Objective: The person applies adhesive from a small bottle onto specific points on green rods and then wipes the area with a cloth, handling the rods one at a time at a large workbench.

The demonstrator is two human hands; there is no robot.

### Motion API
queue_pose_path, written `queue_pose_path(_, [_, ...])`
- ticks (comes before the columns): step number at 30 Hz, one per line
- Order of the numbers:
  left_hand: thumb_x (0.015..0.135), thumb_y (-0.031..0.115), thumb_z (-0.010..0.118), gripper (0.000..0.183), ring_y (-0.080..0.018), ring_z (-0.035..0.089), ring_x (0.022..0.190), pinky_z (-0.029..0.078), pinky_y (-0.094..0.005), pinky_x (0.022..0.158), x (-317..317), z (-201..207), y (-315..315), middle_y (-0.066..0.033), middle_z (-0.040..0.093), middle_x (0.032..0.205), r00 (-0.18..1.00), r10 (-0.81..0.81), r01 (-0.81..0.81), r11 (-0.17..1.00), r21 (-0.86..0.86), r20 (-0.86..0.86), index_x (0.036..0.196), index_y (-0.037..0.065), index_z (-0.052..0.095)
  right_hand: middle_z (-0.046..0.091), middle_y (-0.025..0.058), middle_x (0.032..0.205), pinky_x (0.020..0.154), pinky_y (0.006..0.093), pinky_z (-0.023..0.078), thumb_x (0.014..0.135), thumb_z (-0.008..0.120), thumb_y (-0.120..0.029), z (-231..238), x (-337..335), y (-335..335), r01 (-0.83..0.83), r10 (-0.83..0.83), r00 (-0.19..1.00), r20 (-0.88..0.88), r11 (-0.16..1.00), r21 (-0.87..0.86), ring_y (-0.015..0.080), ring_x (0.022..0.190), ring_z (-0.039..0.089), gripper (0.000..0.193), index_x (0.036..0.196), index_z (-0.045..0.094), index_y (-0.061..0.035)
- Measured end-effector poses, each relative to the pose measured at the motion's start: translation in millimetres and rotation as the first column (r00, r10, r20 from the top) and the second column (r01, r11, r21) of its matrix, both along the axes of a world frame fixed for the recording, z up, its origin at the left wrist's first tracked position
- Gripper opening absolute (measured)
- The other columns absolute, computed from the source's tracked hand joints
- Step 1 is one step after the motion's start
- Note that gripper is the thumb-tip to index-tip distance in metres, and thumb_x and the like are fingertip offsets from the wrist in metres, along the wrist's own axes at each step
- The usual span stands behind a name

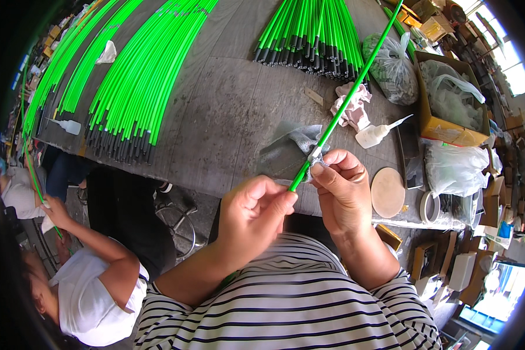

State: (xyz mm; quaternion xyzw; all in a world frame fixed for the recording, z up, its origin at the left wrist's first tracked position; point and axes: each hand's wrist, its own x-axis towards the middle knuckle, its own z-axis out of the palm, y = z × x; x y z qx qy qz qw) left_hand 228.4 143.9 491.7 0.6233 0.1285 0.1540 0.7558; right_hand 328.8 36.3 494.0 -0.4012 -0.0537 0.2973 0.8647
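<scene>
A long thin green rod (356,87) slants from near my body up over the table toward the far right. Its near part is pinched between the thumb and fingers of my left hand (251,213). Just farther along it, my right hand (344,189) is closed, thumb and fingertips pressing a bit of greyish cloth (315,156) against the rod. A grey rag (302,139) lies right beside that spot; I cannot tell whether it is one piece with the cloth in my fingers. The rod's near end is hidden by my left hand.
Bundles of green rods with black ends (137,99) (312,44) lie on the dark table (216,116). To the right are a small white bottle (372,136), crumpled paper (353,108), a round disc (388,192) and a cardboard box (443,128). A co-worker (99,291) sits at left.
</scene>
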Motion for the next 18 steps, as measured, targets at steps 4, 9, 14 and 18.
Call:
queue_pose_path(4, [0.09, 0.013, 0.049, 0.018, -0.0044, 0.044, 0.039, 0.032, -0.0166, 0.037, -1, 4, 15, -0.0022, 0.053, 0.059, 0.968, -0.243, 0.209, 0.921, -0.327, -0.065, 0.085, -0.003, 0.058, 0.063, 0.009, 0.077, 0.067, 0.026, 0.05, 0.074, 0.063, 0.006, 1, 2, 1, -0.006, 0.006, 1.0, 0.003, 1.0, -0.002, 0.0151, 0.068, 0.061, 0.011, 0.082, 0.058, 0.0004])
queue_pose_path(9, [0.086, 0.008, 0.054, 0.012, -0.0061, 0.045, 0.042, 0.032, -0.0194, 0.036, 1, -2, 2, -0.0026, 0.051, 0.06, 0.998, 0.039, -0.04, 0.999, 0.01, 0.048, 0.079, -0.002, 0.053, 0.063, 0.0081, 0.076, 0.066, 0.025, 0.049, 0.074, 0.063, 0.006, 0, 4, 3, -0.015, 0.016, 1.0, 0.015, 0.999, -0.046, 0.0144, 0.068, 0.061, 0.011, 0.082, 0.058, -0.0002])
queue_pose_path(14, [0.089, 0.019, 0.052, 0.025, -0.0089, 0.043, 0.04, 0.034, -0.0213, 0.034, 2, -2, 21, -0.0012, 0.045, 0.055, 0.944, -0.307, 0.206, 0.829, -0.519, -0.116, 0.076, -0.001, 0.05, 0.063, 0.0066, 0.075, 0.065, 0.0232, 0.048, 0.073, 0.063, 0.007, -4, 10, 4, -0.01, 0.014, 0.998, 0.057, 0.997, -0.072, 0.0124, 0.067, 0.06, 0.012, 0.081, 0.058, -0.0009])
queue_pose_path(18, [0.09, 0.027, 0.048, 0.033, -0.0096, 0.04, 0.037, 0.031, -0.0211, 0.033, 7, -3, 9, -0.0004, 0.041, 0.053, 0.985, -0.16, 0.091, 0.815, -0.573, -0.071, 0.077, -0.002, 0.052, 0.062, 0.0052, 0.075, 0.063, 0.0221, 0.047, 0.074, 0.063, 0.007, -3, 10, 9, 0.003, 0.01, 0.994, 0.11, 0.993, -0.115, 0.0107, 0.066, 0.059, 0.011, 0.081, 0.058, -0.0014])
